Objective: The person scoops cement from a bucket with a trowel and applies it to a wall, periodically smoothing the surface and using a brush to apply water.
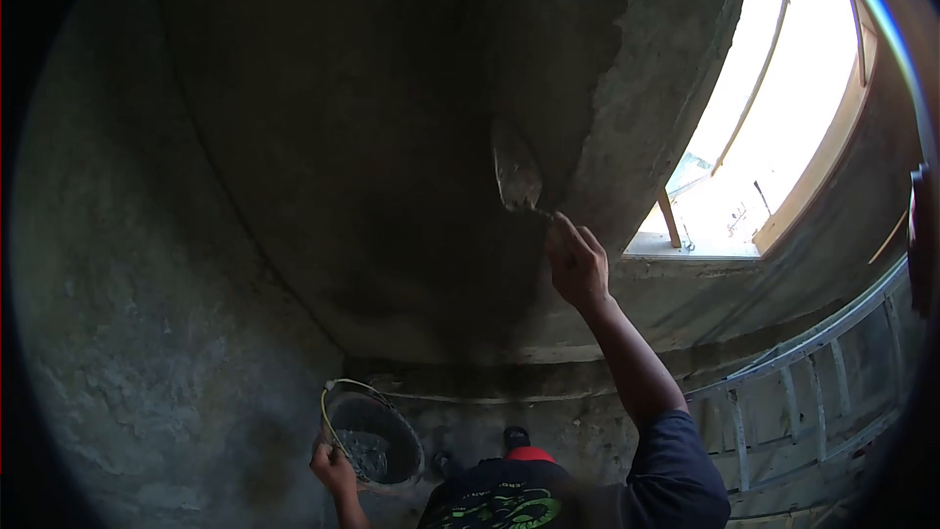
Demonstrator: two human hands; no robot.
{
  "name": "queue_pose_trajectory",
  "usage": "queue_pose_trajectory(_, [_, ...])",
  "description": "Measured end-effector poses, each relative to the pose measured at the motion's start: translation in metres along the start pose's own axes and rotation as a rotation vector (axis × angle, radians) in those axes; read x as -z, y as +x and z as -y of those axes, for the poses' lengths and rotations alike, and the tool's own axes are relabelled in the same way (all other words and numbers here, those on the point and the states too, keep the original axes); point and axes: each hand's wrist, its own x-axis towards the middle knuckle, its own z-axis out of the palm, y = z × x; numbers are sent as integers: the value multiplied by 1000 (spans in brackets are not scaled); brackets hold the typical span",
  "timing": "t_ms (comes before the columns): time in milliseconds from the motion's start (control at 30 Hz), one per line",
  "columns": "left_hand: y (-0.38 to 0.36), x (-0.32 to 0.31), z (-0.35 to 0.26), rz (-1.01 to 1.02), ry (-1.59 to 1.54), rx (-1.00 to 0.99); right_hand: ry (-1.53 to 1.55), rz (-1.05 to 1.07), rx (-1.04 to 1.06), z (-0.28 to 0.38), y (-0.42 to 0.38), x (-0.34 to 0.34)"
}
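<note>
My right hand (578,262) is closed around the handle of a trowel (515,168), its pointed blade lying up against the dark grey plastered wall (411,137). Low on the left, my left hand (335,471) grips the rim of a dark bucket (403,421) on its near left side. A pale wire-like handle (324,409) loops over the bucket's top. Inside the bucket sits a wet grey mix (364,453).
A bright window opening (774,88) with a wooden frame is at the upper right. Below it, a metal ladder (788,392) stretches along the right side. A corner line runs down the wall on the left. My shoe (516,437) shows below.
</note>
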Motion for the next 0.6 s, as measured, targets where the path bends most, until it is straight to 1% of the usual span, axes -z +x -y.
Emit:
queue_pose_trajectory(33, [2, 1, 2, -4, -4, 6, -2, 5, -7, 4, 4, 0])
queue_pose_trajectory(100, [4, 1, -4, -16, -24, 12, -176, -109, -73, 15, 18, -9])
queue_pose_trajectory(133, [6, 2, -5, -11, -13, 2, -228, -100, -75, 16, 22, -15])
queue_pose_trajectory(167, [8, 1, -6, -6, -4, -8, -336, -14, -102, 16, 22, -20])
queue_pose_trajectory(233, [9, 1, -4, 26, -24, 11, -411, 108, -143, 4, 3, -43])
queue_pose_trajectory(267, [11, -2, 1, 31, -44, 13, -409, 106, -150, -3, -15, -53])
queue_pose_trajectory(333, [11, -3, -2, 31, -61, 25, -369, 310, -204, -8, -58, -62])
queue_pose_trajectory(367, [10, -4, -2, 34, -60, 25, -370, 312, -206, -6, -79, -57])
queue_pose_trajectory(400, [8, -4, -1, 11, -76, -2, -330, 407, -217, -2, -99, -51])
queue_pose_trajectory(433, [9, -7, -1, -18, -101, -30, -292, 496, -220, -1, -103, -46])
queue_pose_trajectory(467, [10, -8, 1, -22, -108, -30, -296, 493, -214, -3, -101, -42])
queue_pose_trajectory(533, [7, -9, 4, 8, -81, -5, -84, 197, -54, 7, -83, -25])
queue_pose_trajectory(567, [5, -11, 2, 5, -86, -1, -79, 40, 46, 6, -58, -20])
queue_pose_trajectory(600, [2, -12, -4, 27, -99, 10, -70, -115, 143, 8, -17, -12])
